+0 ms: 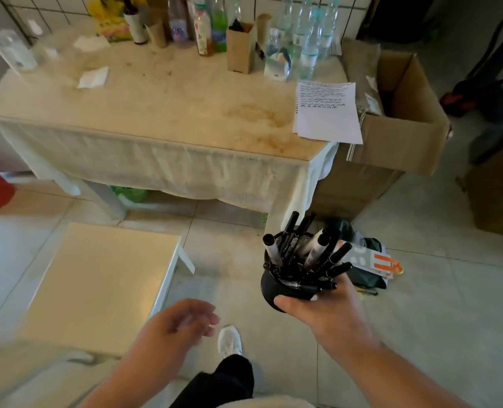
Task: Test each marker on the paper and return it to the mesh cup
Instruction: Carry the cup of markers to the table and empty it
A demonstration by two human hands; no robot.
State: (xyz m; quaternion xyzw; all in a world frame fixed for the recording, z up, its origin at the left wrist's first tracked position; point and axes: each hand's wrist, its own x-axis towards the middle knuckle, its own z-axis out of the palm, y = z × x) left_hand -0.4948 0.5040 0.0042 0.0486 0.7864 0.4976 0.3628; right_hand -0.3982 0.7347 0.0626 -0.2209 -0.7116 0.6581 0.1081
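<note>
- Right hand (321,309) grips the mesh cup (271,285) of markers (306,254) above bare floor, off the table's (162,101) near right corner.
- Left hand (173,325) loosely open, empty.
- Paper (328,113) overhangs the table's right edge.

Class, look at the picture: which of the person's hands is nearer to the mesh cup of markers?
The right hand: it grips the mesh cup from below. The left hand hangs empty, apart to the cup's left.

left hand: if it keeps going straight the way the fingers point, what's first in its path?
Probably the mesh cup held in the right hand. The left hand is empty, fingers loosely curled and pointing right toward it, over bare floor. Depth is unclear, so it may pass in front.
</note>
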